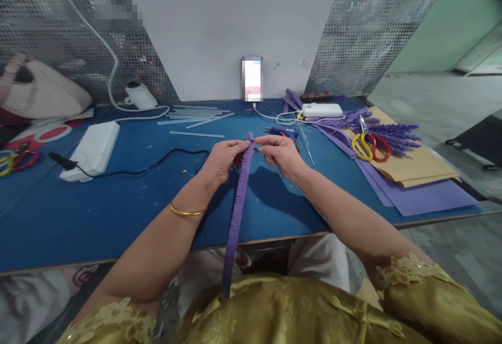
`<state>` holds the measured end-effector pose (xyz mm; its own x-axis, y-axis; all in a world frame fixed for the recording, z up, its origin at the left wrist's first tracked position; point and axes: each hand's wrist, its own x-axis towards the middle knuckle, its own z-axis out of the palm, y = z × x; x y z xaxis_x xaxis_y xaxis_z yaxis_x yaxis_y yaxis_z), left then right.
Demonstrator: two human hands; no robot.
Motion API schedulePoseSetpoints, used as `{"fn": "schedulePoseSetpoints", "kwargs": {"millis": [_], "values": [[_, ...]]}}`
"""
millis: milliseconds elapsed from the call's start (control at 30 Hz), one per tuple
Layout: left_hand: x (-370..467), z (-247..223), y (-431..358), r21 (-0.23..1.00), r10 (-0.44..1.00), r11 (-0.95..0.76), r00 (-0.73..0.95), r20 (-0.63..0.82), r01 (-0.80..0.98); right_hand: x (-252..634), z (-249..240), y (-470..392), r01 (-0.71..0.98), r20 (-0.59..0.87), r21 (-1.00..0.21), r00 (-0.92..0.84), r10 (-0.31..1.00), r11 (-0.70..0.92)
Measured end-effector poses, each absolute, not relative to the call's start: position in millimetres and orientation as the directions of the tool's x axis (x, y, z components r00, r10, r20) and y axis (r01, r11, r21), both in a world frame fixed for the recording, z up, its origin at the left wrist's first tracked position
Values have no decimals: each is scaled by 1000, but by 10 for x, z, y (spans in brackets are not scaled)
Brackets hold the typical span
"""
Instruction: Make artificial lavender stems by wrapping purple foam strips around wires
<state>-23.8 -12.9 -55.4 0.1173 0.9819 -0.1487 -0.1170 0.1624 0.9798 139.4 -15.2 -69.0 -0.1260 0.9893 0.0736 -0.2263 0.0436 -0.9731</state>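
Note:
A long purple strip (pixel 239 203) hangs from my fingers over the table's front edge down to my lap. Its upper end is bunched into a small tuft. From the left side, my left hand (pixel 226 158) pinches the strip just below the tuft. My right hand (pixel 279 151) is closed at the other side of the tuft, thumb and forefinger pinched together on its edge. Whatever lies between the right fingertips is too small to make out. Behind my right hand lies a blue glue gun (pixel 283 133), partly covered.
On the blue table (pixel 157 203) are a power strip (pixel 92 150) at left and clear sticks (pixel 196 115) at the back. At right lie scissors (pixel 371 146), purple flower sprigs (pixel 400 134), and purple and tan sheets (pixel 425 163). A phone (pixel 252 79) stands upright behind.

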Motion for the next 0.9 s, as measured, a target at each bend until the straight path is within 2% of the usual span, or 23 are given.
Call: {"fn": "schedulePoseSetpoints", "kwargs": {"millis": [133,233,333,400,533,633,767,900], "values": [[-221,-568,-124,985,990,137,61,-131,-105,1388,-723,-147,-107,97,-990,-92,991,87],[-206,-571,-128,984,991,135,32,-132,-114,1390,-752,-144,90,266,-959,-47,963,270],[-193,-569,-139,984,992,123,15,-123,-130,1398,-770,-160,352,511,-793,-63,858,498],[-184,-568,-148,984,993,113,4,-114,-138,1402,-779,-180,485,605,-656,-122,787,579],[-172,-573,-154,983,995,102,8,-102,-155,1403,-797,-227,652,658,-450,-220,720,610],[-169,-586,-151,984,995,95,6,-95,-152,1397,-793,-266,711,654,-360,-271,707,605],[-168,-598,-150,994,999,48,-18,-50,-97,1389,-768,-302,716,641,-352,-285,713,603],[-172,-592,-148,1000,1000,-11,-30,10,-30,1392,-756,-268,619,621,-518,-202,757,590]]}}
